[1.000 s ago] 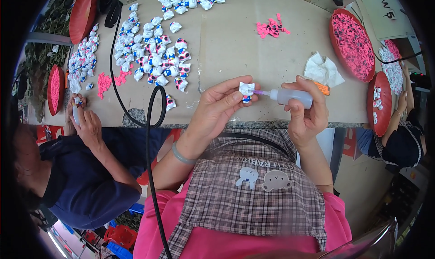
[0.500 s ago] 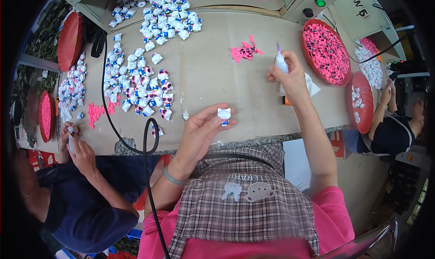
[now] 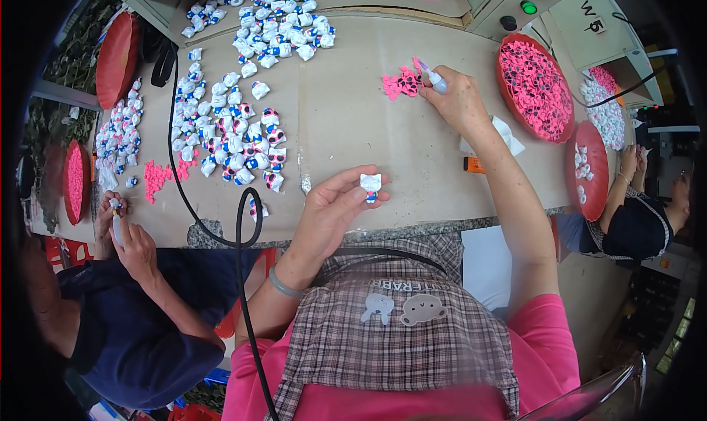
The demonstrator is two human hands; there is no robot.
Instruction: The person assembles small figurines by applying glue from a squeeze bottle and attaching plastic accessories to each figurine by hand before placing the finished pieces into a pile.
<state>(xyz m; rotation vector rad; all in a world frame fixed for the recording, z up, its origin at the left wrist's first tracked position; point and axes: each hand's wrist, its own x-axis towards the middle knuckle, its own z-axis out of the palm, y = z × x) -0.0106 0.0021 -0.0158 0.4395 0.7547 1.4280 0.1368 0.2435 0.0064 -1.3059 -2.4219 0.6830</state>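
Between the thumb and fingers of my left hand (image 3: 337, 204) is a small white cat-shaped figurine (image 3: 370, 185) with a blue lower body, held above the table's near edge. My right hand (image 3: 458, 101) grips a white glue bottle (image 3: 437, 83) with a thin purple tip. That tip points at a small pile of pink sunglasses-shaped pieces (image 3: 401, 85), some with dark lenses, and is at or very near its right side. Whether a piece sticks to the tip is too small to tell. Left of my left hand stand several figurines (image 3: 239, 145), some wearing pink glasses.
A red tray (image 3: 560, 130) heaped with pink pieces stands at the right, beside a white tissue (image 3: 508, 137) and an orange-and-black object (image 3: 473, 165). A black cable (image 3: 238, 230) loops over the table's front edge. Co-workers sit at left and right; the left one's hand (image 3: 135, 255) holds a bottle.
My right hand has moved away from me and slightly left, tilting the bottle from upright toward the pink pile. My left hand still holds the figurine in nearly the same place.
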